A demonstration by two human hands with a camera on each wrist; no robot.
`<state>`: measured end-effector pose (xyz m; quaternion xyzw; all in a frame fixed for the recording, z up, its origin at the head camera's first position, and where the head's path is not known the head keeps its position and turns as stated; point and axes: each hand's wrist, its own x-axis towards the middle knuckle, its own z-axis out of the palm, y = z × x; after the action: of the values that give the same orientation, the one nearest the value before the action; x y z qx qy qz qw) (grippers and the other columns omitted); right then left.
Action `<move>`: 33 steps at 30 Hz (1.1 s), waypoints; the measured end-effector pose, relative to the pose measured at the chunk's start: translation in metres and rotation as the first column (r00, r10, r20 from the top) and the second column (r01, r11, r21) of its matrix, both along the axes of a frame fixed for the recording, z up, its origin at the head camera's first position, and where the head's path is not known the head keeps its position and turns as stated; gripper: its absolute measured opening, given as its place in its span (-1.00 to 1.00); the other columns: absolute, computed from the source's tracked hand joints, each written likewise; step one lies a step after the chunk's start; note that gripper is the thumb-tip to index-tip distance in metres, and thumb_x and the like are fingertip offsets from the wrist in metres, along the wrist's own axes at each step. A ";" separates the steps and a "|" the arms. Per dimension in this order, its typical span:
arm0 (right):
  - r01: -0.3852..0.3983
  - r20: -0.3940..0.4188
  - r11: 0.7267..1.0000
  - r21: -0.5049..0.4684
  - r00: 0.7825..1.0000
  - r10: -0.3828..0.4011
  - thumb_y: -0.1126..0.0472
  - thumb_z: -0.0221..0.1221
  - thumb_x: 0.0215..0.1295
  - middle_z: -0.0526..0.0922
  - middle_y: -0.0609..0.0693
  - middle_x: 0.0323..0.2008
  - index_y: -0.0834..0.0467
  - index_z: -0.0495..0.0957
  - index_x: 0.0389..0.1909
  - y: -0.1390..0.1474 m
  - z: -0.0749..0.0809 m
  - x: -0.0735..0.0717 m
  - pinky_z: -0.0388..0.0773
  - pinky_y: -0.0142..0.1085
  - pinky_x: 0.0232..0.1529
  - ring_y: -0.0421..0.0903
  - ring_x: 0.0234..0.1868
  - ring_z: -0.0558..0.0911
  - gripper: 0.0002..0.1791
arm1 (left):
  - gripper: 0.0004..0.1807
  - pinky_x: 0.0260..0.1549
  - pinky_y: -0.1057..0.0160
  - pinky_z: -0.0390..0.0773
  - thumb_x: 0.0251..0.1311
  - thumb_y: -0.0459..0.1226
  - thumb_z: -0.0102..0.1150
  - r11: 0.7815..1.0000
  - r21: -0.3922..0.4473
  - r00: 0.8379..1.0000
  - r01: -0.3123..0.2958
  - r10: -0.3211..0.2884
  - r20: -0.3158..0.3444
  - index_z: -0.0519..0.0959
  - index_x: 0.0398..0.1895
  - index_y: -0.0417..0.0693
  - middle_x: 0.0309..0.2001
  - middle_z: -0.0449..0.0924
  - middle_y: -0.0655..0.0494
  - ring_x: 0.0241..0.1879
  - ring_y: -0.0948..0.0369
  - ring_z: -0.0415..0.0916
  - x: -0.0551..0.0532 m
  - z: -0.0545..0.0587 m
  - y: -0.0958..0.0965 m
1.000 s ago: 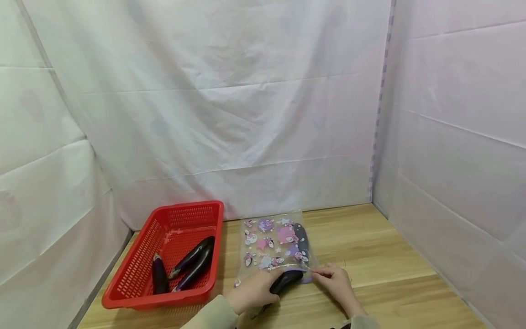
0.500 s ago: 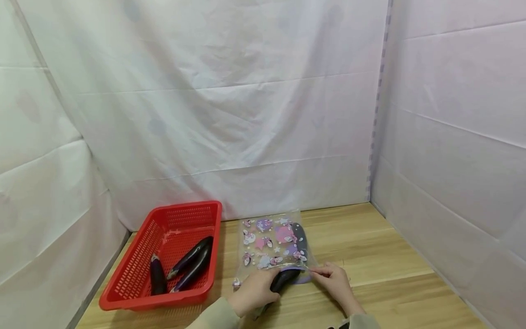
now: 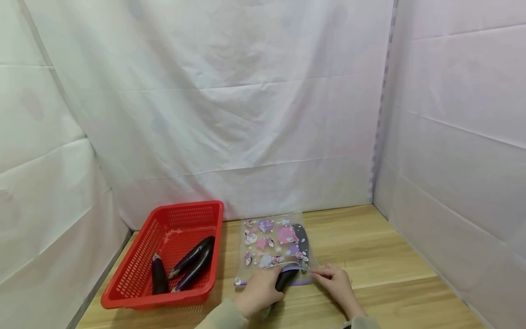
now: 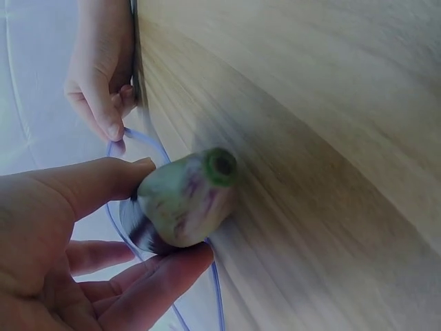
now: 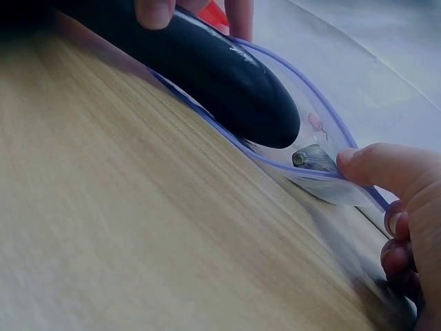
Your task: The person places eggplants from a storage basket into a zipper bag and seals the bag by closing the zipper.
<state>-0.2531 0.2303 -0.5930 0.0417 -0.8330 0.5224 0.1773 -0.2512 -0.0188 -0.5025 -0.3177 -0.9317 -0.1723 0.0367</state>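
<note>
My left hand [image 3: 260, 290] grips an eggplant [image 3: 286, 279] near its stem end; in the left wrist view the pale green stem end [image 4: 186, 200] points toward the camera. The dark rounded tip enters the mouth of a clear zip bag [image 3: 255, 256] printed with pink and purple cartoons. My right hand [image 3: 337, 283] pinches the right corner of the bag's purple zip rim [image 5: 324, 100], and the mouth gapes. A second eggplant [image 3: 302, 240] lies inside the bag along its right side. Its stem [image 5: 313, 158] shows just inside the mouth in the right wrist view.
Left of the bag stands a red perforated plastic basket [image 3: 219, 256] with 3 eggplants [image 3: 193, 269] in it. Both rest on a wood-grain table [image 3: 394, 283]. White cloth [image 3: 246, 114] hangs behind and at both sides.
My left hand has shifted slightly forward and right, carrying the eggplant's tip further into the bag's mouth. The purple rim shows more at left. My right hand keeps its pinch.
</note>
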 end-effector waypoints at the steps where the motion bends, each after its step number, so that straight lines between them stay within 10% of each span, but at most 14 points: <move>1: 0.001 0.003 1.000 -0.001 1.000 -0.001 0.27 0.45 -0.04 0.41 -0.18 -0.63 0.01 0.78 -0.39 0.000 0.000 0.000 0.29 -0.36 -0.53 -0.25 -0.59 0.30 -0.85 | -0.49 -0.35 0.21 0.53 -0.30 -0.21 0.46 1.000 0.005 1.000 -0.002 0.002 -0.003 0.53 -0.16 -0.03 -0.35 0.65 0.13 -0.30 0.19 0.59 0.000 -0.001 0.001; 33: -0.005 -0.031 1.000 -0.030 0.999 0.004 0.31 0.44 -0.05 0.43 -0.19 -0.63 0.06 0.78 -0.38 -0.001 0.001 0.002 0.30 -0.36 -0.54 -0.25 -0.59 0.33 -0.83 | -0.16 -0.23 0.09 0.58 -0.21 -0.11 0.54 0.994 0.023 0.994 -0.105 0.105 0.007 0.44 0.21 -0.23 -0.19 0.66 -0.16 -0.22 -0.03 0.61 -0.001 -0.010 0.018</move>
<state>-0.2516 0.2291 -0.5921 0.0491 -0.8222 0.5344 0.1897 -0.2527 -0.0009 -0.5130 -0.2672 -0.9452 -0.1819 0.0465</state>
